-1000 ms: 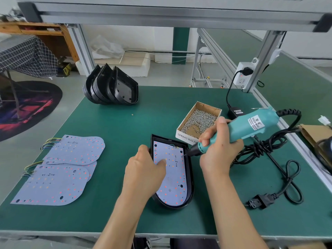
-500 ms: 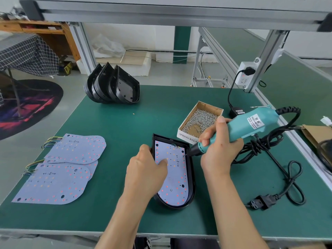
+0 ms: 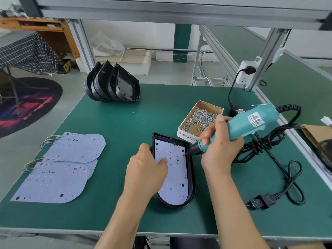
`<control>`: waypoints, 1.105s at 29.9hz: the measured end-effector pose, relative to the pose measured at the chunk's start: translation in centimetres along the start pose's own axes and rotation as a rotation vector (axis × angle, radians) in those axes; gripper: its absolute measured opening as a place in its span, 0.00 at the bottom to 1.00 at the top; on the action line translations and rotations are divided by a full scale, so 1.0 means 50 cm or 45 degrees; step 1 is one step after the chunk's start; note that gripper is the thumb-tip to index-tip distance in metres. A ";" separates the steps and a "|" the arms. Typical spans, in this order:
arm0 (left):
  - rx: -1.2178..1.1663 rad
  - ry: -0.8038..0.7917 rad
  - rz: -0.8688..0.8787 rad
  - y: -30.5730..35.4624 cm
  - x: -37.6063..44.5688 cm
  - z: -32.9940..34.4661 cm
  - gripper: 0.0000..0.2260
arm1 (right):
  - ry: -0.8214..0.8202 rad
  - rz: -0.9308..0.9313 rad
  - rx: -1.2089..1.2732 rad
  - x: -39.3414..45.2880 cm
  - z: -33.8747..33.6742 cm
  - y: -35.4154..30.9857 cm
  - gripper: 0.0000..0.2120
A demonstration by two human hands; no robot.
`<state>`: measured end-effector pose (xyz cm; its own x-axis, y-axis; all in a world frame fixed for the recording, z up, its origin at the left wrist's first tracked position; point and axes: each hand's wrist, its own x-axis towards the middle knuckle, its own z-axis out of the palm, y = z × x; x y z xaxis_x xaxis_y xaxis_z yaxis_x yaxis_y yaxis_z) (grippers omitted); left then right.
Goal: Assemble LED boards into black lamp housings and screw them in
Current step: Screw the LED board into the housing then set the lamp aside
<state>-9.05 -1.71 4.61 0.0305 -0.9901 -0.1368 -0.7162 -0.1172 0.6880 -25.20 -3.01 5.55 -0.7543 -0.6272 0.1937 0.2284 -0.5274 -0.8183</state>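
A black lamp housing lies flat on the green table with a pale LED board seated inside it. My left hand holds the housing's left rim, with a fingertip pressed on the board. My right hand grips a teal electric screwdriver; its bit meets the board near the right edge, at the upper part. Loose LED boards with coloured wires lie at the left. A row of empty black housings stands at the back.
An open cardboard box of screws sits just behind the housing. The screwdriver's black cable and a plug coil on the right. A power adapter and a socket strip sit by the aluminium frame post.
Both hands and the screwdriver have stayed in nearly the same place; only the camera view shifted slightly.
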 end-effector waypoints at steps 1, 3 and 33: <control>0.002 0.003 0.001 0.000 0.000 0.000 0.14 | 0.000 -0.004 0.001 -0.001 0.000 0.000 0.10; 0.006 0.005 0.003 0.000 0.000 -0.001 0.14 | 0.001 -0.004 0.005 -0.001 0.002 -0.001 0.11; -0.128 0.085 0.028 -0.013 -0.030 -0.018 0.13 | -0.160 -0.012 0.111 -0.018 0.006 -0.064 0.06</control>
<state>-8.01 -0.21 5.00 0.0645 -0.9951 -0.0755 -0.6440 -0.0994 0.7586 -25.09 -0.94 8.18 -0.6752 -0.6856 0.2720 0.2780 -0.5781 -0.7672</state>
